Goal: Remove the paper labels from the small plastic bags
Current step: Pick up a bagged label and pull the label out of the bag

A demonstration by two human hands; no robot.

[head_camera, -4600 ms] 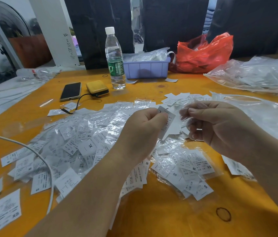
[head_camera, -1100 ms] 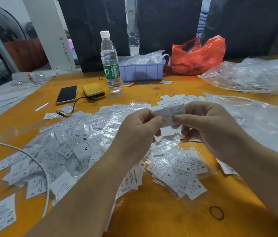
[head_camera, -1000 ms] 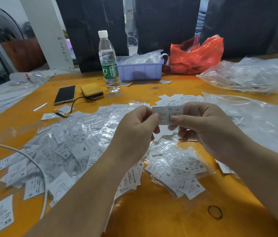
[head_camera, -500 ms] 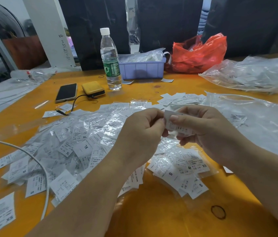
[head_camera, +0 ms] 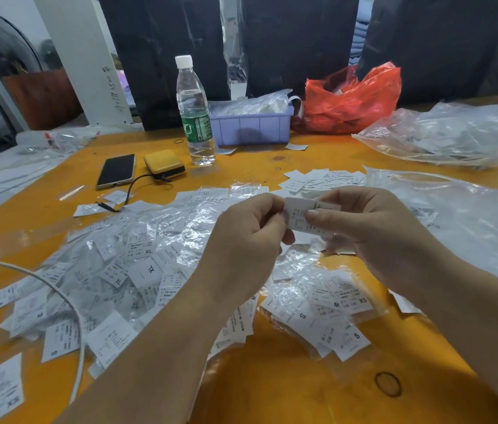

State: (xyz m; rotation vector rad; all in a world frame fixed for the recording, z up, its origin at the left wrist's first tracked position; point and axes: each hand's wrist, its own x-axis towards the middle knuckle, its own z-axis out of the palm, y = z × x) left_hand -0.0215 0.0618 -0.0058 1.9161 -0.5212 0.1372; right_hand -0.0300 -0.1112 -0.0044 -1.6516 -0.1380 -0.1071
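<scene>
Above the middle of the orange table (head_camera: 272,377) I hold one small bagged paper label (head_camera: 299,216) between both hands. My left hand (head_camera: 246,246) pinches its left edge with thumb and forefinger. My right hand (head_camera: 373,231) pinches its right side, thumb on top. Under my hands lies a wide heap of small plastic bags with labels (head_camera: 137,264), sizes such as XL, M and S showing. A smaller bunch of bagged labels (head_camera: 330,310) lies below my right wrist. Loose bare labels (head_camera: 312,179) sit just beyond my hands.
At the back stand a water bottle (head_camera: 195,114), a purple bin (head_camera: 250,125) and a red bag (head_camera: 351,99). A phone (head_camera: 116,170) and yellow power bank (head_camera: 164,164) lie left. Clear plastic sheets (head_camera: 455,136) cover the right. A white cable (head_camera: 58,295) crosses the left; a rubber band (head_camera: 388,384) lies near.
Both hands stay together on the same small label. It has turned slightly between my fingertips and now lies flatter, with my right thumb pressed across its face.
</scene>
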